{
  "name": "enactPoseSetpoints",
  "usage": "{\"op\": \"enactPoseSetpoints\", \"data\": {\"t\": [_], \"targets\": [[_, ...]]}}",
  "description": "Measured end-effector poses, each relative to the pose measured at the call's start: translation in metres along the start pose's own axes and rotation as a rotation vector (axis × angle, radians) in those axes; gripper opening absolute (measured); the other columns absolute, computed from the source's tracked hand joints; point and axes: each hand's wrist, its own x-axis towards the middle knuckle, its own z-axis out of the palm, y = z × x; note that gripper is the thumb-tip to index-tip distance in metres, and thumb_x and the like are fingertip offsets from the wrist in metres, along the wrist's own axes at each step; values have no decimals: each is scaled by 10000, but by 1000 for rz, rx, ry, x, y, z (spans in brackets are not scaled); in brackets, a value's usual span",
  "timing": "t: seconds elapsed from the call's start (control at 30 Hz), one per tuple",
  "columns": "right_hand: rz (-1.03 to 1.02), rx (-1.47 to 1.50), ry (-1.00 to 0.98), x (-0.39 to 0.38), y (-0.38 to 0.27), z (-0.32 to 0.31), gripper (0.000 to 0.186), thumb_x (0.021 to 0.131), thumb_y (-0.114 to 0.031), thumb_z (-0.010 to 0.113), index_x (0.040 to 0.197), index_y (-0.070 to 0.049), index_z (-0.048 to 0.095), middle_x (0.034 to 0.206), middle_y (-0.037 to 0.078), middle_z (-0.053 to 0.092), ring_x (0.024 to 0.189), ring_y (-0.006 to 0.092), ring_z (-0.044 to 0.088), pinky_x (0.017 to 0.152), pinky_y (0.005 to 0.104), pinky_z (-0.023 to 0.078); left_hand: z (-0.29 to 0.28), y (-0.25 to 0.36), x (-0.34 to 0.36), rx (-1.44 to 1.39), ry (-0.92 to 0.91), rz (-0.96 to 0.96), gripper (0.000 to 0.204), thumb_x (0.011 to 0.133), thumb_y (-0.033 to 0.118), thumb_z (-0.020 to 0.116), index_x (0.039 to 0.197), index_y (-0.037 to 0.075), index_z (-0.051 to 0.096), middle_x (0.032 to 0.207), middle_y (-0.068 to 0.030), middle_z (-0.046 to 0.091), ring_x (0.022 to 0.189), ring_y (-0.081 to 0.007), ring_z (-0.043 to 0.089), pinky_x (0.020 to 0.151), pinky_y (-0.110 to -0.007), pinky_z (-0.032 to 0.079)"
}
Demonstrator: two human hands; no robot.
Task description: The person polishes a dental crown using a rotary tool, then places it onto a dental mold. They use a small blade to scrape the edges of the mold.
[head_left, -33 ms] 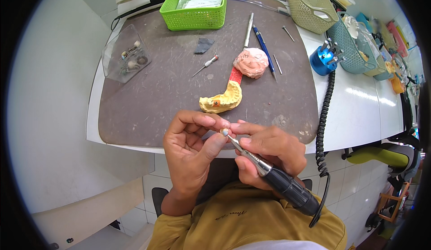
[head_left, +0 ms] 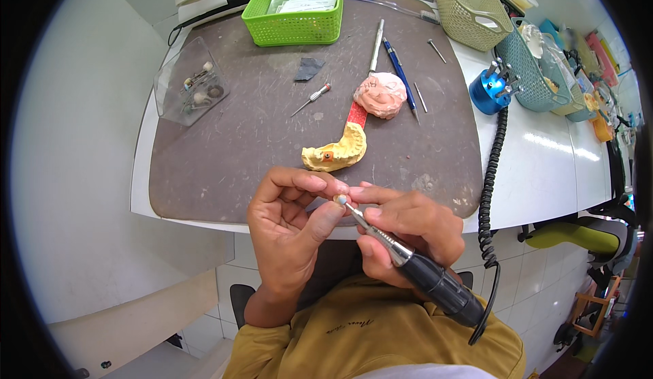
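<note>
My left hand [head_left: 292, 229] pinches a tiny pale crown-like piece [head_left: 341, 201] between thumb and fingers. My right hand [head_left: 415, 229] grips a black-and-silver rotary handpiece [head_left: 432, 277], its tip against that piece and its coiled cord running up on the right. Just beyond my fingers lies a yellow dental cast [head_left: 337, 151] with a small orange part on it, on a red strip [head_left: 357, 112]. A pink plaster lump [head_left: 379, 96] sits at the strip's far end, beside a blue pen [head_left: 398, 66].
A grey mat [head_left: 224, 141] covers the desk, carrying a clear box [head_left: 190, 81], small tools, a dark square [head_left: 309, 68] and a green basket [head_left: 292, 22]. To the right stand a blue bur holder [head_left: 490, 93] and more baskets [head_left: 473, 11]. A chair [head_left: 571, 233] is at right.
</note>
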Motion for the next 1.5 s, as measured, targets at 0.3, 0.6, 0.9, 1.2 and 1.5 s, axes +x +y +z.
{"op": "enactPoseSetpoints", "data": {"t": [0.3,0.6,0.9,1.2,1.5], "targets": [[38,-19,-4,0,-2,-3,318,687,26,821,967,26,669,868,156,721,887,325,745,805,421,622,2,1,0,-9,9,-1,262,849,-110,671,1055,-11,544,1023,-175,658,982,-213,670,845,-372,610],[10,6,-9,0,-1,-1,317,682,32,821,961,30,672,876,169,723,894,328,744,815,428,619,0,0,-1,1,10,-3,256,844,-108,680,1041,-11,549,1023,-171,661,993,-216,669,872,-360,597],[26,-13,-50,-2,-2,-4,256,804,-29,768,997,60,625,850,184,681,952,379,718,894,500,580,1,0,-1,16,7,7,257,838,-113,684,1030,-9,548,1019,-173,660,979,-219,671,872,-364,592],[31,-16,23,-1,-1,-1,309,677,22,819,952,29,678,879,173,727,888,327,745,822,432,615,3,1,-1,1,11,2,250,844,-112,684,1026,-7,548,1018,-175,660,975,-218,673,867,-362,599],[18,27,-7,0,0,-2,309,681,14,824,951,31,676,877,167,726,893,325,744,826,433,615,3,0,-1,6,11,10,243,847,-118,678,1019,-6,548,1011,-171,663,961,-214,679,866,-358,601]]}}
